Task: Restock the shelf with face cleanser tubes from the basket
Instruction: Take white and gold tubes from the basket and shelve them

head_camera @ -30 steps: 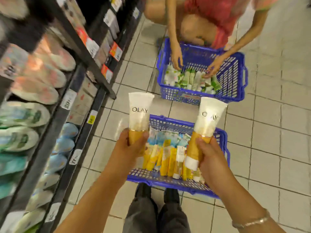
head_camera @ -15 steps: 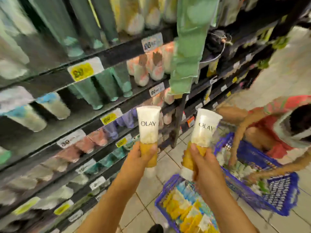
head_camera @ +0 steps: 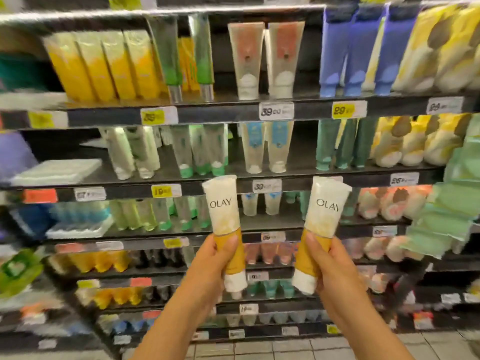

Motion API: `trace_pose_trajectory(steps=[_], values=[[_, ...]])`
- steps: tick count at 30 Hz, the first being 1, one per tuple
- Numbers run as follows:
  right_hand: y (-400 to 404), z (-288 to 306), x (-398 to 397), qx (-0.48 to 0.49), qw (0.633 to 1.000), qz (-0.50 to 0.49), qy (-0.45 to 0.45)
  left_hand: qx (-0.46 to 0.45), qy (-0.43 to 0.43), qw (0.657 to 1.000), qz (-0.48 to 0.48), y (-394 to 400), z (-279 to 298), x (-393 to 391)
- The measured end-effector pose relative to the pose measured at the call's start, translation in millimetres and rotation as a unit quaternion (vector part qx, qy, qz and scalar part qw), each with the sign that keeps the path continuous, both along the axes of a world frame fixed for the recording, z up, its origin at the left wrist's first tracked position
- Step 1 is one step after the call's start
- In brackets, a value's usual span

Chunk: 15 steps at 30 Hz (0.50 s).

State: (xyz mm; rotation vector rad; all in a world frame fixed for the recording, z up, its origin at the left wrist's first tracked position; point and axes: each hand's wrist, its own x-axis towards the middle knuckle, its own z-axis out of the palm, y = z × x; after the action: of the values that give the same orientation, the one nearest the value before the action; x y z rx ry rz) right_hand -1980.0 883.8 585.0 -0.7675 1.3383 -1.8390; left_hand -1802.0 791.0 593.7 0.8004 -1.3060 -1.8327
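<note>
Tubes stand upright, one per hand, caps down: left hand grips the left tube at its yellow base, right hand the right tube. Shelves lie ahead at twelve o'clock, both hands about equally near; basket is out of view.

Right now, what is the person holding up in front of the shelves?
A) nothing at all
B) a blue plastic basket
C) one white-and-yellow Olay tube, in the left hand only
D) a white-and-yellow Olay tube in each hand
D: the left hand grips one white-and-yellow Olay tube, and the right hand grips a second white-and-yellow Olay tube, both caps pointing down.
</note>
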Motion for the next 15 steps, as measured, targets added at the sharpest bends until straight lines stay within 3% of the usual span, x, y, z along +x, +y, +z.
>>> trace_pose_trajectory(steps=[6,15], values=[[-46,45,84,-0.03,0.996,0.071,0.036,-0.035,0.019,0.997,0.063,-25,41,111],[-122,111,229,-0.081,0.988,0.114,0.07,-0.146,0.024,0.987,0.06,-79,105,271]])
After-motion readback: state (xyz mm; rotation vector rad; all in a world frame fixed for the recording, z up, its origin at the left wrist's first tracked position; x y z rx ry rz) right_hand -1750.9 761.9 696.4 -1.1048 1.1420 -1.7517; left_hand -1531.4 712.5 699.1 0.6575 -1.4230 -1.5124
